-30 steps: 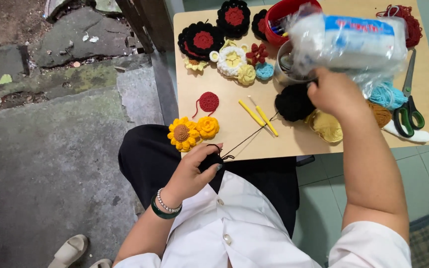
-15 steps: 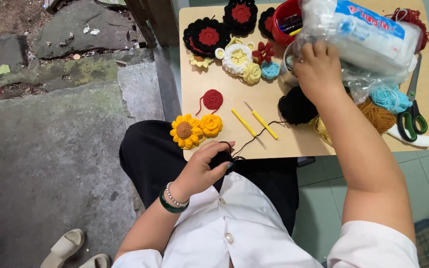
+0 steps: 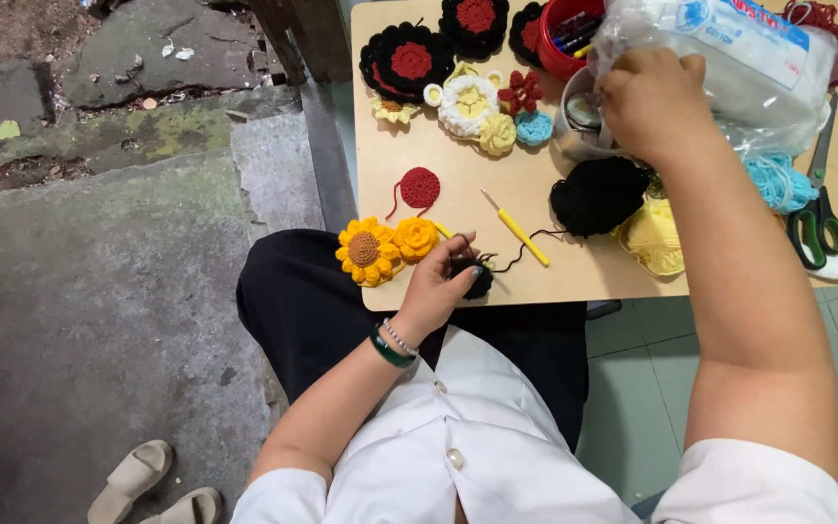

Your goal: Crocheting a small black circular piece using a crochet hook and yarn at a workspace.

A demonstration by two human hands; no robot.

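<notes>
My left hand (image 3: 443,281) pinches a small black crochet piece (image 3: 478,279) at the near edge of a light wooden table (image 3: 458,209). A black strand runs from it to a black yarn ball (image 3: 596,196). My right hand (image 3: 647,102) reaches across the table and grips a clear plastic bag of white cotton stuffing (image 3: 729,53) beside a small clear jar (image 3: 579,116). A yellow-handled crochet hook (image 3: 516,230) lies loose between the two hands.
Finished crochet flowers lie about: a sunflower (image 3: 365,250), an orange rose (image 3: 416,237), a red disc (image 3: 420,186), black-and-red rounds (image 3: 409,60). Yellow yarn (image 3: 657,238), blue yarn (image 3: 776,180), green-handled scissors (image 3: 817,218) and a red tub (image 3: 574,34) sit at right. Sandals (image 3: 152,485) rest on concrete.
My right hand has moved away from the black yarn ball, up to the bag of stuffing. The left hand stays on the black piece. One hook now lies on the table, not two.
</notes>
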